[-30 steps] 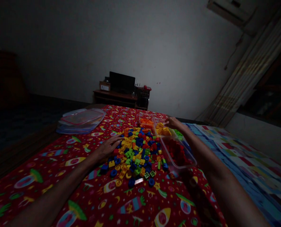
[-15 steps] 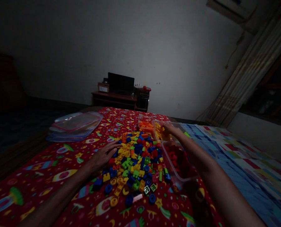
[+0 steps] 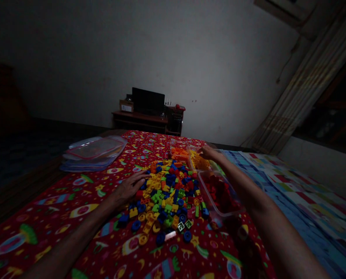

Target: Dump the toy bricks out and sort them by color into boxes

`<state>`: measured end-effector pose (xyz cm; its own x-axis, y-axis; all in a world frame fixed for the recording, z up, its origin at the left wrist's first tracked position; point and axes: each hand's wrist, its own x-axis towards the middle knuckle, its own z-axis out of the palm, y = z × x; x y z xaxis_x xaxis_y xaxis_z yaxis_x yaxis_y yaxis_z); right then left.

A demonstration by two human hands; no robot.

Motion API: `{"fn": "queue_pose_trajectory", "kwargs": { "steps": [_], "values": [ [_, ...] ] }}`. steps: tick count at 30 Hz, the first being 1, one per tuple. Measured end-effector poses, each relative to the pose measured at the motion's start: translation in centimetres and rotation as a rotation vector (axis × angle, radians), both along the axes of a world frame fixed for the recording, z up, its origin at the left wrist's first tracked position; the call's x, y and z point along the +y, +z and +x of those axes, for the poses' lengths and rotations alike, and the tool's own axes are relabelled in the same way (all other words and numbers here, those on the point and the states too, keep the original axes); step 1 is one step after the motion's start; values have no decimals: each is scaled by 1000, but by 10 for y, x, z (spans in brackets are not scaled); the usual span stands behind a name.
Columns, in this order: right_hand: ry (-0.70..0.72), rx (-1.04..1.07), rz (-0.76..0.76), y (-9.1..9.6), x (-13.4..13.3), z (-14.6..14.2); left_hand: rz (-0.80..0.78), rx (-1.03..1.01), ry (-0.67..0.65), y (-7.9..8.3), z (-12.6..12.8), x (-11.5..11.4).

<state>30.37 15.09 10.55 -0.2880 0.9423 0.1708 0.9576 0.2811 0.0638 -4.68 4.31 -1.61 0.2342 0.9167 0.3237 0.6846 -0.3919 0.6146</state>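
Observation:
A heap of small plastic blocks [image 3: 168,195] in yellow, blue, green, red and orange lies on a red patterned cloth [image 3: 74,217]. My left hand [image 3: 129,186] rests flat at the heap's left edge, fingers stretched onto the blocks. My right hand [image 3: 209,153] reaches over the clear tub of yellow blocks [image 3: 198,161]; its fingers are curled and I cannot see what they hold. A clear tub of red blocks [image 3: 219,193] stands nearer me, under my right forearm. A tub of orange blocks [image 3: 179,153] sits behind the heap.
Stacked clear lids [image 3: 93,153] lie on the cloth at the far left. A low wooden cabinet with a dark screen [image 3: 148,102] stands against the back wall. A chequered coloured sheet [image 3: 292,193] covers the surface to the right. The room is dim.
My right hand has shifted slightly back over the yellow tub. My left hand stays at the heap's edge. The view has shifted a little.

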Motion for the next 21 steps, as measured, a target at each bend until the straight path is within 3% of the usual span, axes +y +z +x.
{"fn": "queue_pose_trajectory", "kwargs": {
  "steps": [6,11,15,18,21],
  "values": [
    [207,79,34,13,-47,-18,-8,-29,-20,6,5,-5],
    [409,366,-64,-10,-112,-72,-39,-13,-51,8,4,-2],
    [423,308,-81,-32,-147,-109,-12,-11,-110,19,4,-1],
    [385,211,-78,-46,-154,-121,28,87,-185,29,7,-3],
    [350,150,-75,-56,-153,-120,63,252,-175,32,12,-7]
  ]
}}
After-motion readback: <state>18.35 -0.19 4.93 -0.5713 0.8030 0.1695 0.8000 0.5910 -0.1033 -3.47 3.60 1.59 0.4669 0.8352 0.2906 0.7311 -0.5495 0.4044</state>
